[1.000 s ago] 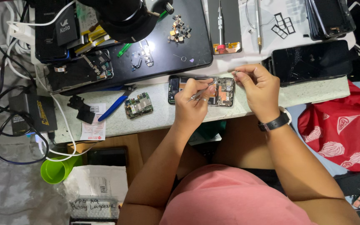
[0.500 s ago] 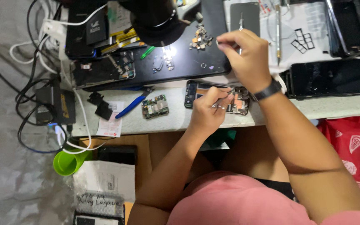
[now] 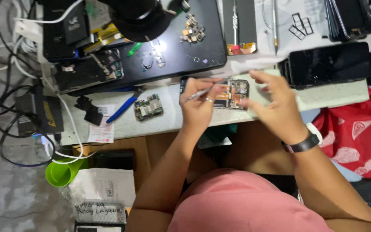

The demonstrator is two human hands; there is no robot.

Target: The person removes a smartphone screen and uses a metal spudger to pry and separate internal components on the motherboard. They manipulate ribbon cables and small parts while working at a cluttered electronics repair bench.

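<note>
Gripping tweezers (image 3: 196, 94), left hand (image 3: 198, 105)

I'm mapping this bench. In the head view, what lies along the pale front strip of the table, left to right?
Paper slip → blue-handled tool → loose circuit board → left hand with tweezers → opened phone → right hand.
</note>
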